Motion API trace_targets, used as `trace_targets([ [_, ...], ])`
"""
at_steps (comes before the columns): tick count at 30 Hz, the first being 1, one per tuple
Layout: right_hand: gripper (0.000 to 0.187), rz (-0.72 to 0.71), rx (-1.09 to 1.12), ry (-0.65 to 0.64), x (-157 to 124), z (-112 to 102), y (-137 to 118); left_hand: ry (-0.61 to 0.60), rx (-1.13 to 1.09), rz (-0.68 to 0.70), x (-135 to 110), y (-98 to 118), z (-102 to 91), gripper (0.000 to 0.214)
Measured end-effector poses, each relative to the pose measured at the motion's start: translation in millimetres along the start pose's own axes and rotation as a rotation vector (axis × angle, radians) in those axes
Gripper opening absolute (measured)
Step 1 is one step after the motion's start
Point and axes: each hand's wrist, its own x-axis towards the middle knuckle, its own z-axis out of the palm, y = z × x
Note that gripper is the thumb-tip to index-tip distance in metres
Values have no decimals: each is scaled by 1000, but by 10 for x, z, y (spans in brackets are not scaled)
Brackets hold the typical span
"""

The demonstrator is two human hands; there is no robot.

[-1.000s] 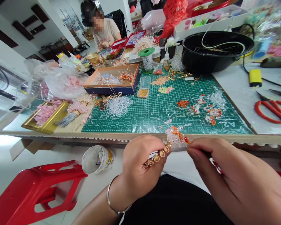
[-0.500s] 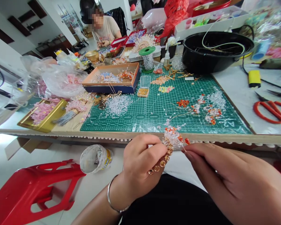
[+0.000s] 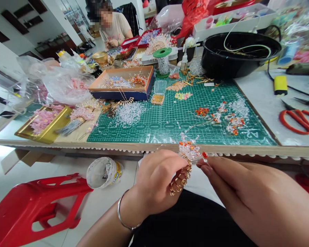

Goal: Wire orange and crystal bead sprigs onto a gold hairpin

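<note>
My left hand (image 3: 157, 175) is closed around a beaded hair ornament (image 3: 189, 151), held just in front of the table edge. The ornament has a curved gold base with a row of round loops and a cluster of clear and orange beads on top. At its right side my right hand (image 3: 229, 181) pinches a thin wire (image 3: 199, 163) between thumb and fingertips, close to an orange bead. Part of the gold base is hidden behind my left fingers. On the green cutting mat (image 3: 167, 118) lie orange beads (image 3: 202, 112), beaded sprigs (image 3: 233, 123) and a clear bead pile (image 3: 130, 113).
A shallow box (image 3: 122, 94), a bead case (image 3: 157, 98) and a wire spool (image 3: 162, 63) stand farther back. Right are a black basin (image 3: 213, 65) and red-handled scissors (image 3: 296, 120). A red stool (image 3: 23, 202) and bucket (image 3: 100, 175) are at lower left. A person (image 3: 117, 29) sits opposite.
My left hand has turned the ornament slightly, so its gold loops hang more bunched and downward. My right fingertips have shifted a little left, closer to the beads.
</note>
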Motion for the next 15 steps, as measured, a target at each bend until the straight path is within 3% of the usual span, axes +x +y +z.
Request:
trace_targets([
  [8, 32, 71, 112, -157, -3, 25, 26, -44, -7, -25, -25, -30, 0, 31],
  [12, 33, 46, 80, -141, 21, 43, 25, -57, -31, -26, 2, -14, -6, 30],
  [15, 27, -40, -17, -59, 53, 52, 8, -71, -54, -21, 0, 3, 11, 26],
])
